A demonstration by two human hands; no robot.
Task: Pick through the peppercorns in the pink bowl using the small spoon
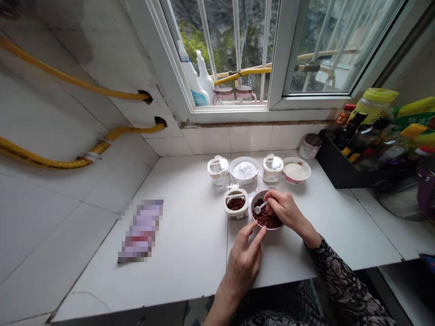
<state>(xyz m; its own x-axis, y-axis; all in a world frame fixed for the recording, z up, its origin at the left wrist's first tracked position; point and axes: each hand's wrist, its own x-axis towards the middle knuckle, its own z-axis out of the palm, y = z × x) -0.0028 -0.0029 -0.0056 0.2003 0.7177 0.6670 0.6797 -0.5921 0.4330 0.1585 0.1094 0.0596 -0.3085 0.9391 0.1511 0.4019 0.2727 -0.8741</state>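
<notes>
A small white spoon [261, 207] is pinched in my right hand [283, 210], its scoop down in dark red flakes [267, 220]. These flakes fill part of a bowl with a pinkish rim [252, 213]. My left hand [245, 253] has its fingertips on the bowl's near rim, steadying it; the other fingers are partly curled. Just left of the bowl stands a white seasoning jar [235, 213], its clear lid [234, 179] raised, with similar dark red flakes [235, 203] inside. Behind are two closed jars [218, 167] [273, 167].
A bowl of white grains [245, 169] and a flowered bowl of cream-coloured powder [295, 170] stand behind. At right a black box [343, 174] holds bottles, near a lidded jar [310, 146]. A blurred purple packet [142, 233] lies left on the white counter [190, 253]. Yellow pipes [125, 131] run along the wall.
</notes>
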